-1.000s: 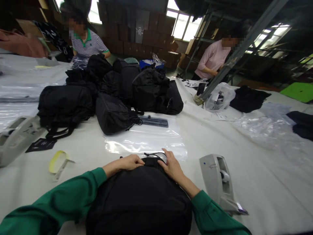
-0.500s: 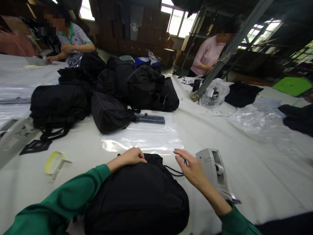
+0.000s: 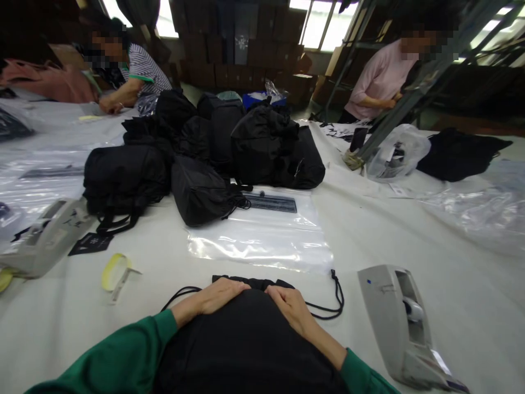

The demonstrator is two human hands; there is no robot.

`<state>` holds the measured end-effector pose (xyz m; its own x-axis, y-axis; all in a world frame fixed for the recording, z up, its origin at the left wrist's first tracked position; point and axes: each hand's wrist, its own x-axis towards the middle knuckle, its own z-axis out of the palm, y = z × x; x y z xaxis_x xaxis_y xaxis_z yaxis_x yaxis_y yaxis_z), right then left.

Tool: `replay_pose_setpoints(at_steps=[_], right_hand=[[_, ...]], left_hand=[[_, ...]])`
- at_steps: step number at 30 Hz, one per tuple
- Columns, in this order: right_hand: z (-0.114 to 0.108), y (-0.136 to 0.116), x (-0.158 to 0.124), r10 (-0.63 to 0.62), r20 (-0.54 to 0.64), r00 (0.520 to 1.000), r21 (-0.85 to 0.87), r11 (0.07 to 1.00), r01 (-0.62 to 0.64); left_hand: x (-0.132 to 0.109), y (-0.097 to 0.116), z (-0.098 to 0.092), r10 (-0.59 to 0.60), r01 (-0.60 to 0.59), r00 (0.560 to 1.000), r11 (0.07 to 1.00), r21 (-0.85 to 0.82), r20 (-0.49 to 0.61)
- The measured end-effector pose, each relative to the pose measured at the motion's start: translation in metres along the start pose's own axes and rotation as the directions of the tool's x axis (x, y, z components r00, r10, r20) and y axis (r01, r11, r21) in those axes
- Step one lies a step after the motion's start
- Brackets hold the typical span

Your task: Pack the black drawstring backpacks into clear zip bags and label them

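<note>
The black bag sits at six o'clock, its near edge running out of view and its mouth facing twelve, just short of the clear plastic sheet. From the bag, the white table lies bare toward one o'clock, between the sheet and the grey tape dispenser at three. A narrower strip toward ten holds a yellow loop. Beyond the sheet, piled black bags close off eleven to twelve.

The left hand lies on the mouth's left side, fingers together; the right hand rests opposite, near one o'clock. Whether either set of fingertips pinches the fabric, I cannot tell.

Half a second ago the right hand was off the bag at its right, the black cord trailing to it; now it is back at the mouth, and that cord lies looped on the table at two.
</note>
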<state>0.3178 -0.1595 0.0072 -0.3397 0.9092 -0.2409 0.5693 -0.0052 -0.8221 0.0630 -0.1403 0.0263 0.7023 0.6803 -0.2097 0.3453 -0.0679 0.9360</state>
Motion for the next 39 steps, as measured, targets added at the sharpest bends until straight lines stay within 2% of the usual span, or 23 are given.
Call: replay_pose_setpoints(at_steps=[2,5,7,9,11,13,15,17,18,19,21,22,23,27,29,31,33,35,37,39], right_hand=[[0.002,-0.003,0.002,-0.032,-0.037,0.999,-0.023,0.999,0.031],[-0.008,-0.007,-0.001,-0.199,-0.119,0.973,-0.069,0.979,0.191],[-0.023,-0.008,0.001,-0.308,-0.225,0.925,-0.133,0.95,0.284],[-0.041,-0.008,0.012,-0.332,-0.309,0.891,-0.204,0.939,0.279],[-0.057,-0.003,0.032,-0.292,-0.345,0.892,-0.25,0.945,0.213],[-0.067,0.005,0.056,-0.259,-0.345,0.902,-0.274,0.947,0.167],[-0.069,0.017,0.078,-0.249,-0.342,0.906,-0.29,0.945,0.15],[-0.066,0.03,0.093,-0.252,-0.349,0.902,-0.305,0.941,0.145],[-0.063,0.037,0.098,-0.255,-0.355,0.899,-0.312,0.939,0.143],[-0.06,0.043,0.101,-0.26,-0.361,0.895,-0.318,0.937,0.144],[-0.055,0.054,0.104,-0.282,-0.372,0.884,-0.333,0.93,0.156],[-0.053,0.06,0.104,-0.3,-0.373,0.878,-0.343,0.924,0.169],[-0.052,0.065,0.104,-0.32,-0.371,0.872,-0.354,0.917,0.186],[-0.05,0.083,0.107,-0.394,-0.365,0.843,-0.386,0.889,0.249],[-0.049,0.089,0.109,-0.41,-0.37,0.834,-0.392,0.882,0.26],[-0.05,0.091,0.109,-0.408,-0.367,0.836,-0.392,0.883,0.259],[-0.051,0.089,0.108,-0.387,-0.356,0.85,-0.385,0.89,0.244],[-0.053,0.083,0.106,-0.351,-0.34,0.873,-0.379,0.9,0.214],[-0.056,0.076,0.106,-0.302,-0.317,0.899,-0.383,0.908,0.17],[-0.058,0.07,0.108,-0.253,-0.296,0.921,-0.391,0.912,0.125]], left_hand=[[0.005,-0.002,0.0,-0.001,0.0,0.998,1.0,-0.014,-0.056],[0.005,-0.005,0.003,0.05,-0.052,0.976,0.999,-0.002,-0.211],[0.006,-0.008,0.002,0.14,-0.111,0.919,0.989,0.099,-0.368],[0.013,-0.01,-0.004,0.243,-0.117,0.828,0.956,0.267,-0.506],[0.024,-0.011,-0.018,0.307,-0.061,0.746,0.915,0.398,-0.591],[0.037,-0.008,-0.039,0.332,0.01,0.687,0.885,0.466,-0.646],[0.049,-0.001,-0.065,0.364,0.065,0.633,0.855,0.515,-0.683],[0.057,0.007,-0.093,0.416,0.169,0.586,0.776,0.607,-0.695],[0.059,0.01,-0.107,0.426,0.274,0.59,0.694,0.666,-0.686],[0.061,0.012,-0.121,0.411,0.396,0.611,0.581,0.711,-0.677],[0.062,0.012,-0.147,0.321,0.597,0.66,0.326,0.733,-0.68],[0.061,0.009,-0.159,0.269,0.645,0.675,0.235,0.727,-0.687],[0.06,0.006,-0.171,0.232,0.659,0.689,0.195,0.727,-0.687],[0.04,-0.011,-0.209,0.17,0.59,0.776,0.145,0.794,-0.608],[0.017,-0.019,-0.226,0.132,0.554,0.812,0.126,0.823,-0.568],[-0.013,-0.025,-0.242,0.101,0.548,0.824,0.112,0.829,-0.558],[-0.043,-0.03,-0.257,0.083,0.572,0.811,0.101,0.814,-0.58],[-0.067,-0.03,-0.27,0.085,0.621,0.774,0.095,0.778,-0.628],[-0.077,-0.024,-0.278,0.099,0.664,0.735,0.099,0.741,-0.671],[-0.07,-0.012,-0.276,0.118,0.669,0.723,0.124,0.733,-0.681]])
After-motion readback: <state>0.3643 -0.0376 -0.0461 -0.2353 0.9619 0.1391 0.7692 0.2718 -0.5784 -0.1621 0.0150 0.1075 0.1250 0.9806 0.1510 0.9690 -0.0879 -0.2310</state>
